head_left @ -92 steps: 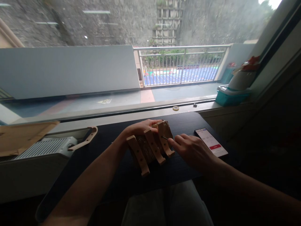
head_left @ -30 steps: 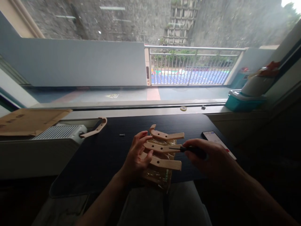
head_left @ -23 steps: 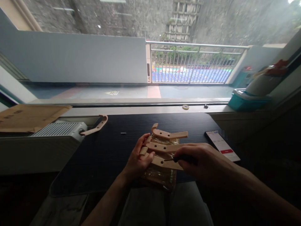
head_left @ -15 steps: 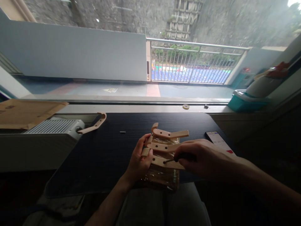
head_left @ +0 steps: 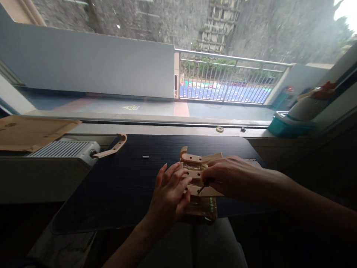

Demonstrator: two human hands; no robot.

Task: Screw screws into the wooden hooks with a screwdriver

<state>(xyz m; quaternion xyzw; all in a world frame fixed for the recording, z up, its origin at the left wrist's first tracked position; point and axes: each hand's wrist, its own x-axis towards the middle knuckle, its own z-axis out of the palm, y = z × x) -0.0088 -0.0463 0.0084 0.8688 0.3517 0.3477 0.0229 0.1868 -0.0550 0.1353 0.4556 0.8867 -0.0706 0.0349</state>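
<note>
My right hand (head_left: 231, 173) is closed around a screwdriver (head_left: 202, 187), its dark handle mostly hidden in the fist. The shaft slants down to a dark hole in the nearest wooden hook (head_left: 209, 191). Over the curved ends of this hook and the middle wooden hook (head_left: 193, 174) lies my left hand (head_left: 170, 191), fingers stretched and apart, touching the wood. A third wooden hook (head_left: 192, 158) lies just beyond. All three rest on a brown package in shiny clear plastic (head_left: 202, 209), near the table's front edge.
On the black table (head_left: 111, 186) lie a small screw (head_left: 145, 157) and, at the left edge, another wooden hook (head_left: 113, 149). A phone (head_left: 252, 162) is partly covered by my right arm. A tape roll (head_left: 219, 129) and a teal basket (head_left: 290, 126) stand on the sill.
My left hand has loosened from the nearest hook's curved end and spread its fingers over the hooks. The screwdriver stands steeper, and my right hand has shifted slightly left and up, over the phone.
</note>
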